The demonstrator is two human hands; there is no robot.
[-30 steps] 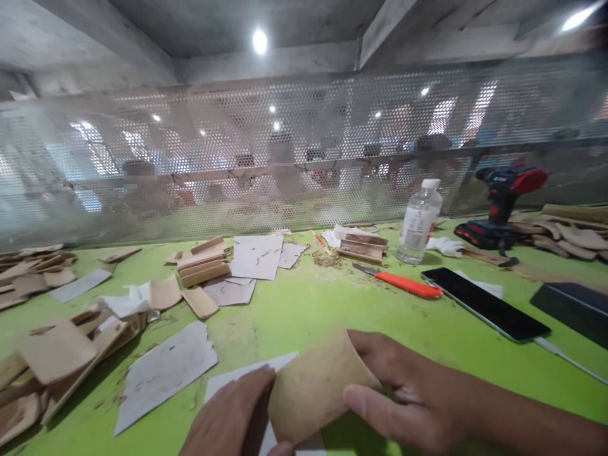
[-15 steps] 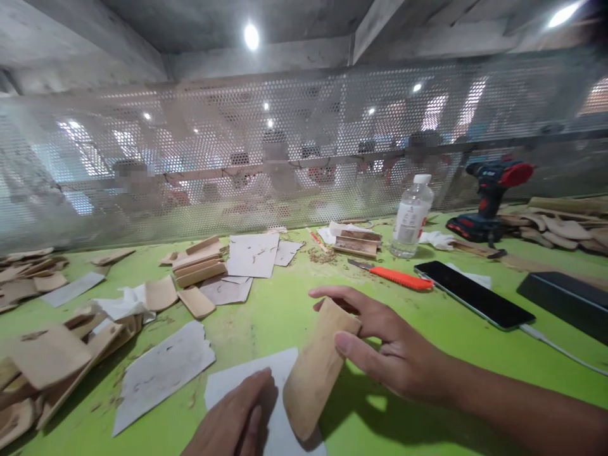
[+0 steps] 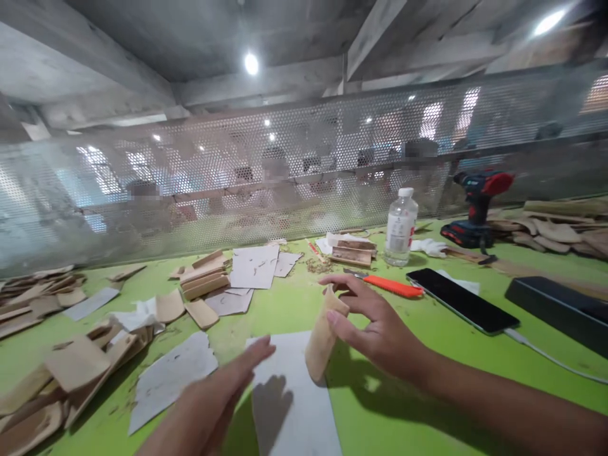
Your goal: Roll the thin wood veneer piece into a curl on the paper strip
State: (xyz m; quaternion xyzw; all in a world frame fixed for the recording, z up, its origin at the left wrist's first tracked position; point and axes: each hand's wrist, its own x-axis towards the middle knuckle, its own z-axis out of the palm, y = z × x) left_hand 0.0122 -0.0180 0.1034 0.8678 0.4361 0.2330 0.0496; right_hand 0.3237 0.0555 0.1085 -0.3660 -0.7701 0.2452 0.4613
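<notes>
My right hand [image 3: 384, 326] pinches a curved, pale piece of bamboo [image 3: 320, 351] near its upper end, thumb on the near face and fingers behind. The piece is tilted, its lower end over or against a white sheet of paper [image 3: 304, 418]; I cannot tell whether they touch. My left hand [image 3: 209, 399] is left of that sheet, fingers stretched out and nothing in its grasp, its shadow falling across the paper. Beyond the right hand lies an orange utility knife [image 3: 393, 286] with its blade showing.
Bamboo pieces [image 3: 78, 364] are heaped at left, beside a torn paper sheet [image 3: 173, 377]. A small bamboo stack [image 3: 205, 277] lies farther back. At right are a phone [image 3: 463, 301] with a cable, a black box [image 3: 563, 316], a water bottle [image 3: 400, 231] and a cordless drill [image 3: 477, 206].
My left hand has lifted off the white paper, and more of the sheet shows. My right hand has carried the bamboo piece slightly away from me and turned it. The view has shifted.
</notes>
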